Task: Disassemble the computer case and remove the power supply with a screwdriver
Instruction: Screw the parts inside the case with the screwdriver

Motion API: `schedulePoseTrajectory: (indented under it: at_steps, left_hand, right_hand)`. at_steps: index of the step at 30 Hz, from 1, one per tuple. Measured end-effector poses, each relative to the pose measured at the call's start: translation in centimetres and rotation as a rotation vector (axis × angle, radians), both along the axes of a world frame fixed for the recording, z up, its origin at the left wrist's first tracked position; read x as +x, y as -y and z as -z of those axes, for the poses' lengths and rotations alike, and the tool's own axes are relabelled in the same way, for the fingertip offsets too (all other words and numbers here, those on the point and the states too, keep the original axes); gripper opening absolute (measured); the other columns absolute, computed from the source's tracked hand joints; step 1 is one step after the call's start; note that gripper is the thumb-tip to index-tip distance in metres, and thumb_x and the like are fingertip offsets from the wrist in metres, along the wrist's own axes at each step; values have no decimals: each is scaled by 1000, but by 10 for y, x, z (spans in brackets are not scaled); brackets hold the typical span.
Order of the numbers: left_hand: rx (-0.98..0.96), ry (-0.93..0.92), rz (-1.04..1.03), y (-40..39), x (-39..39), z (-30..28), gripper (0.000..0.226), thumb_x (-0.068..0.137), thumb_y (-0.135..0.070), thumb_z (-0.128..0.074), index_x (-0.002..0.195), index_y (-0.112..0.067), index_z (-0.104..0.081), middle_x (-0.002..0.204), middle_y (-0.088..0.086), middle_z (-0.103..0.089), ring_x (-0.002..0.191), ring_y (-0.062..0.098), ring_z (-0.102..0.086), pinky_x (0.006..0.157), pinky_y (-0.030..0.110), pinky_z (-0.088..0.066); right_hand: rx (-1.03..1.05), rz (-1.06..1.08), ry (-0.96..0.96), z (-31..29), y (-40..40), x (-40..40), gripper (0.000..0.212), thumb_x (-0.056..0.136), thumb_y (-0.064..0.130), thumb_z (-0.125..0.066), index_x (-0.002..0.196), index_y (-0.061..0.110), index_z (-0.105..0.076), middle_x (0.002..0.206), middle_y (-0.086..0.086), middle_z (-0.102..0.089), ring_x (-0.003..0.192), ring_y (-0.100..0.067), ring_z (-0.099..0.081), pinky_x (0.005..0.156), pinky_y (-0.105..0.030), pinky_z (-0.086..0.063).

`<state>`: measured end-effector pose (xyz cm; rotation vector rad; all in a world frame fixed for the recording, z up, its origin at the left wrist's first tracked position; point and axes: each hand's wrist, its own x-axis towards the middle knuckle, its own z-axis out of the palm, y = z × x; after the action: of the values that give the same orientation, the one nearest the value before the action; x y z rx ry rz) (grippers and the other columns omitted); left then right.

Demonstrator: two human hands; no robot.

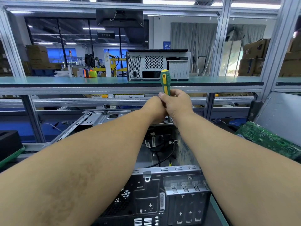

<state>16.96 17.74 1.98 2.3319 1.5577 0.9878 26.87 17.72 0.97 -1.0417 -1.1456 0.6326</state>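
Note:
An open metal computer case (169, 170) lies on the bench below me, its rear panel nearest, black cables visible inside. Both arms reach over it to its far end. My right hand (177, 103) grips the green and yellow screwdriver (165, 82), which stands upright with its handle top up and its shaft hidden behind the hands. My left hand (154, 108) is pressed against the right hand, fingers wrapped round the lower handle. The power supply is hidden by my arms.
A second computer case (158, 66) stands on the green upper shelf (65, 80). A green circuit board (268, 139) lies at the right beside a grey side panel (283, 111). A black box (9, 142) sits at the left. Aluminium frame posts (34, 121) surround the bench.

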Motion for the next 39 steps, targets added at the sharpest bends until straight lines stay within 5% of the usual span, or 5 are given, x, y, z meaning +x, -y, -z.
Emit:
schedulePoseTrajectory:
  at_steps: [12, 19, 27, 35, 39]
  left_hand:
    - [-150, 90, 155, -2, -6, 5, 27, 92, -16, -67, 67, -23, -60, 41, -20, -54, 36, -2, -47, 35, 9, -30]
    - [-4, -200, 12, -1, -2, 4, 17, 98, -10, -50, 82, -16, -51, 69, -7, -53, 55, 10, -40, 48, 24, -30]
    - [-212, 36, 122, -3, -10, -1, 18, 84, -20, -74, 88, -3, -74, 69, 3, -63, 61, 20, -49, 60, 28, -43]
    - [-295, 67, 129, -5, -25, -7, 14, 89, -16, -70, 77, -21, -73, 52, -13, -62, 40, 2, -47, 40, 13, -37]
    - [-296, -6, 156, -5, -23, -5, 9, 86, -12, -75, 81, -19, -76, 79, -1, -75, 73, 15, -65, 68, 29, -57]
  right_hand:
    - [-60, 13, -29, -3, 1, -2, 18, 93, 34, -60, 80, 24, -67, 82, -3, -67, 80, -25, -61, 87, -50, -56]
    - [-30, 46, -1, 1, 0, -2, 21, 86, 29, -78, 104, 21, -72, 95, 0, -75, 91, -21, -71, 83, -40, -60]
    - [10, 50, -28, -1, 4, -1, 7, 91, 30, -76, 96, 31, -71, 97, -1, -73, 81, -13, -67, 75, -33, -56]
    - [73, 37, -60, -3, 7, 2, 5, 94, 31, -74, 94, 32, -69, 80, 9, -66, 67, -2, -59, 53, -11, -44]
    - [90, 49, -88, -3, 7, 2, 12, 93, 33, -75, 104, 29, -73, 82, 12, -66, 72, 2, -61, 57, -9, -44]
